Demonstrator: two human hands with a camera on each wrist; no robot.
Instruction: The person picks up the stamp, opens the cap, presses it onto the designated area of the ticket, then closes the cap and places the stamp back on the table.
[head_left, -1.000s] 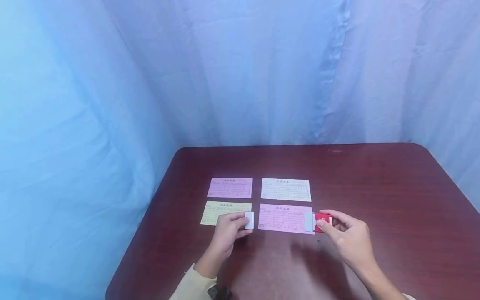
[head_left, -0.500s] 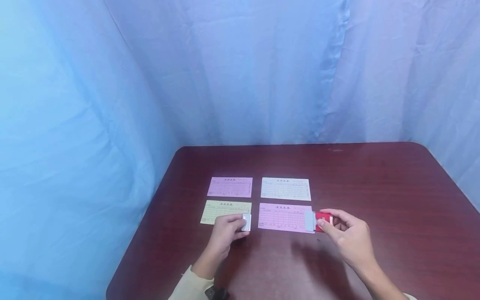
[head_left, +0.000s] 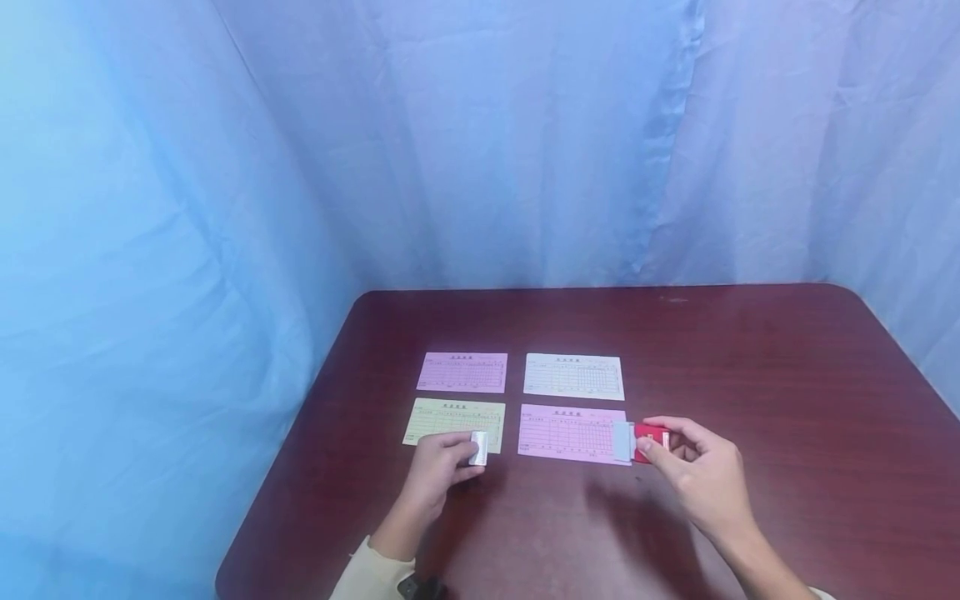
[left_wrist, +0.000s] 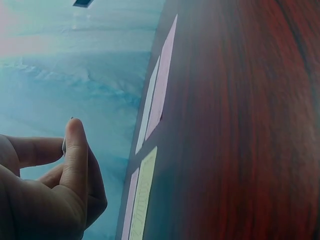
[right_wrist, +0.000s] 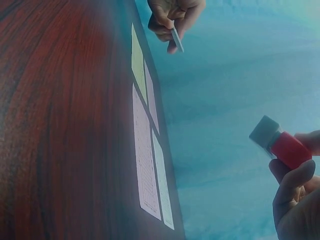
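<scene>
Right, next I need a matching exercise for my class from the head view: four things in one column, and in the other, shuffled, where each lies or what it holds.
1. White slip
2. Yellow slip
3. Left hand
4. Right hand

A. Holds the red-and-grey object
B. Far row of slips, right side
C. Pinches a small pale piece
D. Near row of slips, left side

Pairs: 1-B, 2-D, 3-C, 4-A

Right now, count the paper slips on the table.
4: pink slip far left, white slip far right, yellow slip near left, second pink slip near right; any underneath would be hidden.
</scene>
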